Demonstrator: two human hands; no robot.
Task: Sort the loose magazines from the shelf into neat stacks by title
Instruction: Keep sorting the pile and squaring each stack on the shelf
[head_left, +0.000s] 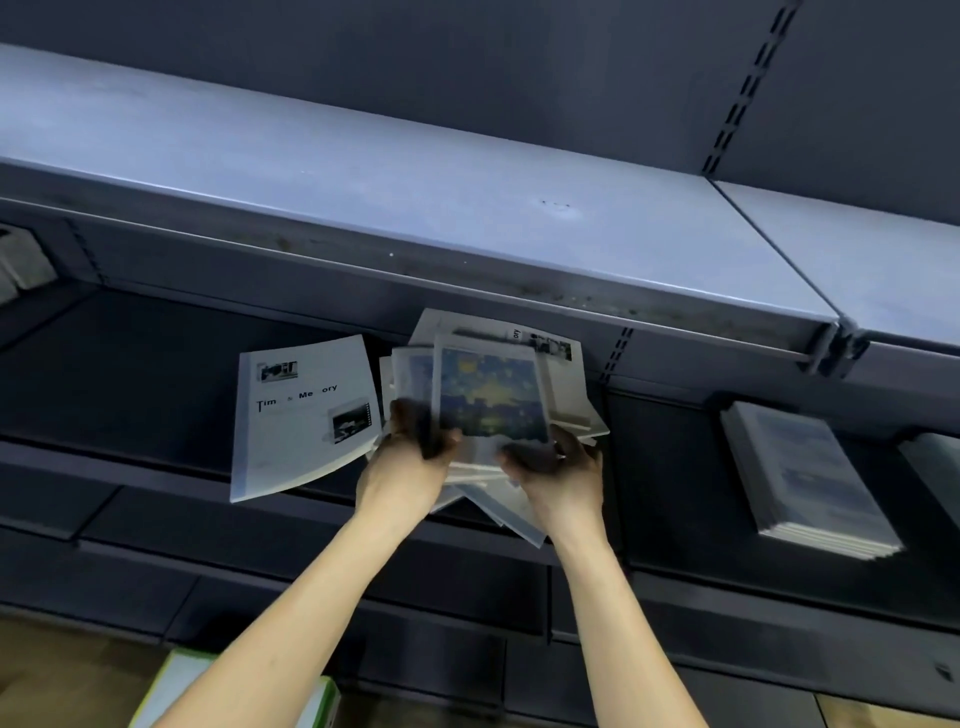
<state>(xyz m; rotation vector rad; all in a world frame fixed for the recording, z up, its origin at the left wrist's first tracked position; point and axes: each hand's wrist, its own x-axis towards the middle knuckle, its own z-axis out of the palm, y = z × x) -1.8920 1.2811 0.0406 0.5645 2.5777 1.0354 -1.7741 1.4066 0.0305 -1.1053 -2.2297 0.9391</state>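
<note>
Both hands work the loose pile on the shelf. The left hand pinches the blue-covered magazine, tilted upright; the right hand curls under the pile's near edge. The "Time & Memory" copy lies just left, nearest the left hand.

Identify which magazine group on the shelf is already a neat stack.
The squared-up stack at far right, untouched. The centre pile, under both hands, is fanned askew; the Time & Memory magazine lies alone.
</note>
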